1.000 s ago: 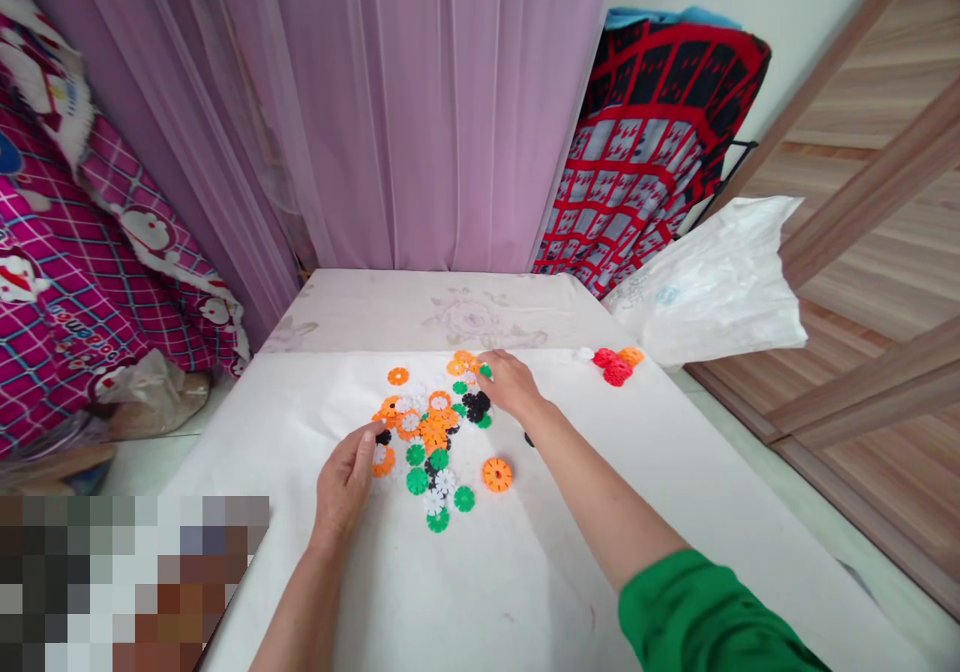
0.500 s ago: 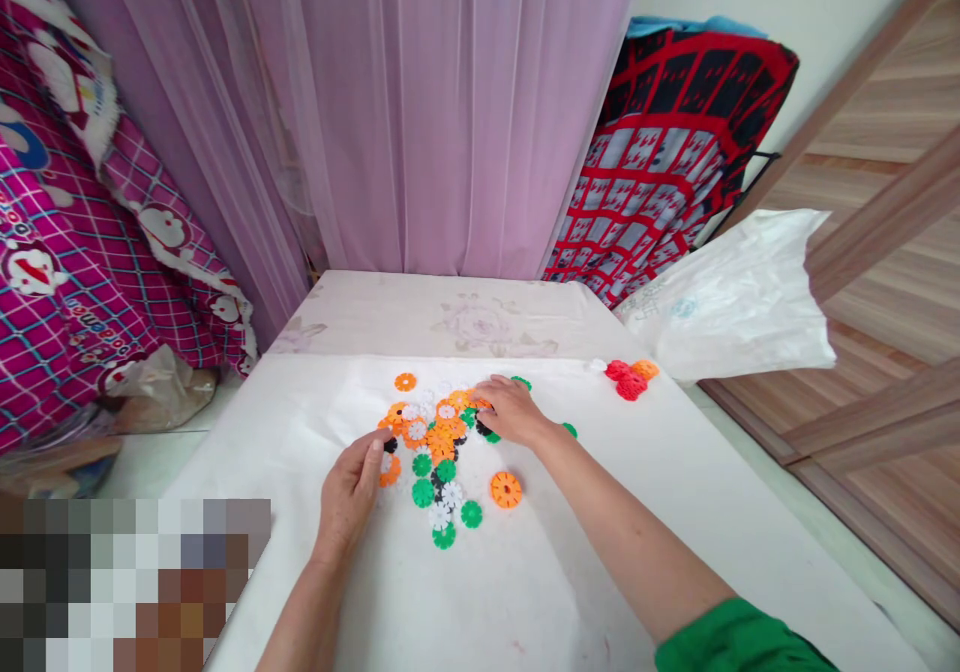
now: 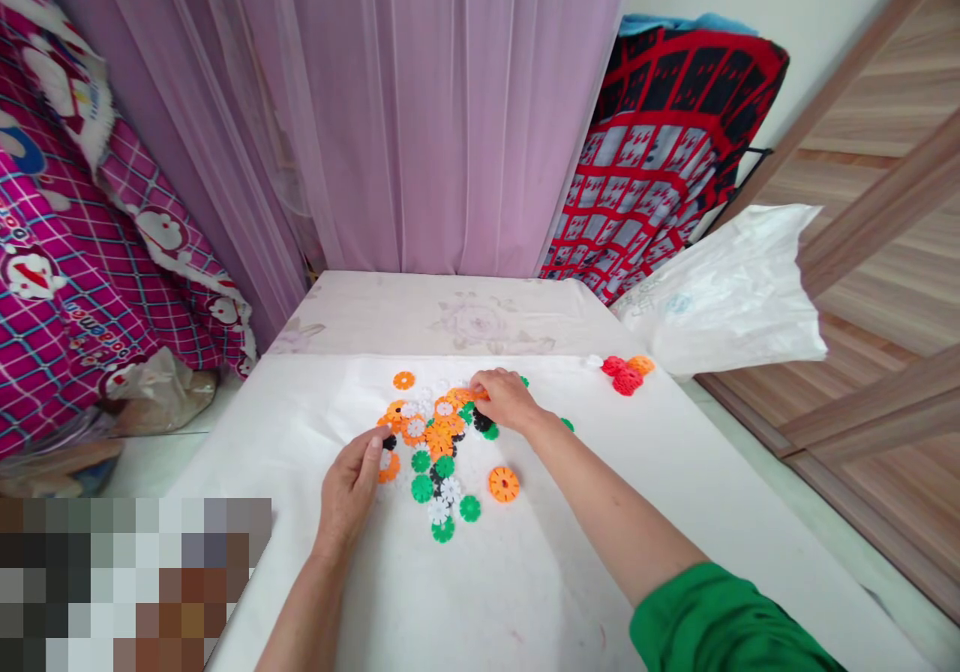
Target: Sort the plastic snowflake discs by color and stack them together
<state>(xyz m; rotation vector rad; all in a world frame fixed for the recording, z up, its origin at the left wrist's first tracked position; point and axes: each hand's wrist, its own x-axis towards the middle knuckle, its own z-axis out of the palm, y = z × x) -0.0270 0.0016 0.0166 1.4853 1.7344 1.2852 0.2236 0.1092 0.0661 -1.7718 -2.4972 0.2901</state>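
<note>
A loose pile of notched plastic discs [image 3: 440, 440] in orange, white, green and black lies on the white-covered table [image 3: 465, 602]. My left hand [image 3: 352, 482] rests at the pile's left edge, fingers pressed together beside a black disc [image 3: 388, 443] and an orange disc [image 3: 388, 468]. Whether it grips a disc is hidden. At the pile's far right, my right hand [image 3: 506, 399] is closed, its fingertips pinching the edge of an orange disc [image 3: 472, 393]. Below that hand sits another black disc [image 3: 482, 420]. A bigger, thicker orange disc piece [image 3: 503, 484] lies apart, nearer me.
Red and orange disc pieces [image 3: 627, 376] lie at the table's right edge by a white plastic bag [image 3: 727, 292]. A single orange disc [image 3: 403, 380] lies behind the pile. Purple curtains [image 3: 465, 112] hang behind the table, with a wooden cabinet [image 3: 885, 222] to the right.
My right hand's fingers have drawn in on the orange disc, and the hand has shifted slightly. My left hand has stayed in place. The view has moved a little.
</note>
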